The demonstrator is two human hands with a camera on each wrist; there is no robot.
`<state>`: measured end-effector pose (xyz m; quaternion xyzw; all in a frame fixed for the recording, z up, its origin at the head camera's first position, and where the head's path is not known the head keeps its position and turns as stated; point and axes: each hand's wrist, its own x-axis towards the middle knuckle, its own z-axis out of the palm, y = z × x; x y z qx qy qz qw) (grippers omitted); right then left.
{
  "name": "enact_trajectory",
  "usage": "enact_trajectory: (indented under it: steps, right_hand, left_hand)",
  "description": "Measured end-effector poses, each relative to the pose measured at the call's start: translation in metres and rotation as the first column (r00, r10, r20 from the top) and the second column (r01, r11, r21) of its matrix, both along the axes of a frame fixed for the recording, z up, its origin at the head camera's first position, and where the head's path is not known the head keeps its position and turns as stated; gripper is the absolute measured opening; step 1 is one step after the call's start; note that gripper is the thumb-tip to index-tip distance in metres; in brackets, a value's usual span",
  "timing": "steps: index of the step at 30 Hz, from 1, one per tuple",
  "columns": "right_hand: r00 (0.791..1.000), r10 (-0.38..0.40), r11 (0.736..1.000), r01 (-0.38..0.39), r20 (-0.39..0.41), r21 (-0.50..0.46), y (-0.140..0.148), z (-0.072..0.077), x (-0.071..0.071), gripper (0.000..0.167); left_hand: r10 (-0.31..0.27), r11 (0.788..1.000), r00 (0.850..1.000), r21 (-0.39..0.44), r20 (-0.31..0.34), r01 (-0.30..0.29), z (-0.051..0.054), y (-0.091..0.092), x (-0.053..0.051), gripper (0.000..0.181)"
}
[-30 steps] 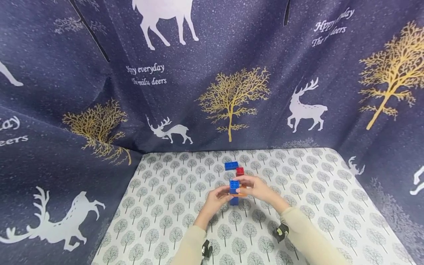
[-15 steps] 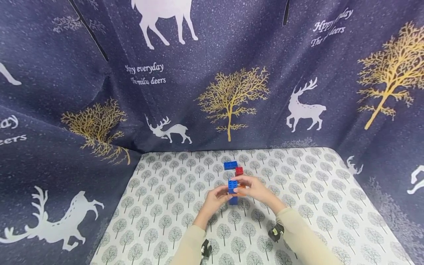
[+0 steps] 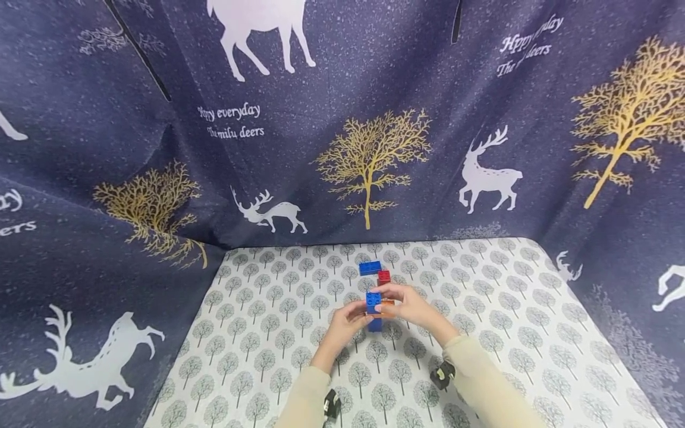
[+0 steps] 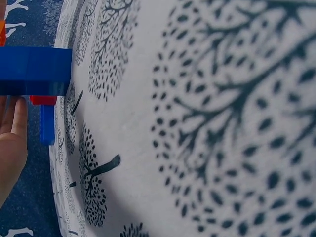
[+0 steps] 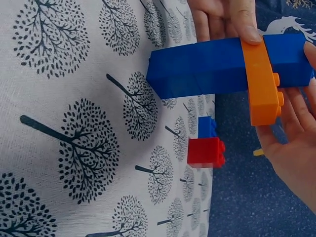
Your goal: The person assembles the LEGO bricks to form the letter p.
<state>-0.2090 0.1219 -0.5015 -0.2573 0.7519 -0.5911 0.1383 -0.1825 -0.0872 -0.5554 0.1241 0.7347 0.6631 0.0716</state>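
Observation:
A tower of blue toy bricks (image 5: 197, 69) stands upright on the patterned cloth. Near its top an orange brick (image 5: 261, 89) lies crosswise, sticking out to the right, with a blue brick (image 3: 373, 300) above it. From the left, my left hand (image 3: 343, 326) grips the tower, its thumb against the orange brick's level in the right wrist view. My right hand (image 3: 411, 306) pinches the top blue brick from the right, with fingers also at the orange one. In the left wrist view the blue column (image 4: 34, 71) partly hides other bricks.
Behind the tower stand a red brick (image 3: 383, 277) and, farther back, a flat-lying blue brick (image 3: 370, 268). The tree-print cloth (image 3: 267, 356) covers the table. A dark curtain (image 3: 289, 154) with deer and trees hangs at the back and sides.
The head view has shifted slightly, so the scene sits a little farther left. Both hands keep nearly the same hold on the tower.

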Motion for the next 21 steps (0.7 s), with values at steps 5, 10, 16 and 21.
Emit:
enact_trajectory:
  steps: [5,10,16,21]
  right_hand:
    - [1.0,0.016,1.0,-0.016,-0.025,0.008,0.002,-0.004,-0.003,0.039]
    - [0.998,0.009,0.999,-0.006,-0.061,0.051,0.004,-0.004,-0.004,0.04]
    - [0.994,0.01,0.997,-0.002,-0.107,0.08,0.0,0.015,0.003,0.037]
    - [0.985,0.05,0.996,-0.035,-0.167,0.087,0.001,0.008,-0.002,0.036]
  left_hand:
    - [0.015,1.0,1.0,0.025,-0.014,-0.015,-0.008,0.003,-0.001,0.043]
    - [-0.022,0.999,0.999,0.042,-0.027,0.023,0.013,0.003,0.007,0.046]
    - [-0.056,0.998,0.996,0.033,-0.064,0.058,0.021,0.003,0.009,0.047]
    - [-0.052,0.999,0.995,0.014,-0.082,0.053,0.027,0.002,0.01,0.05]
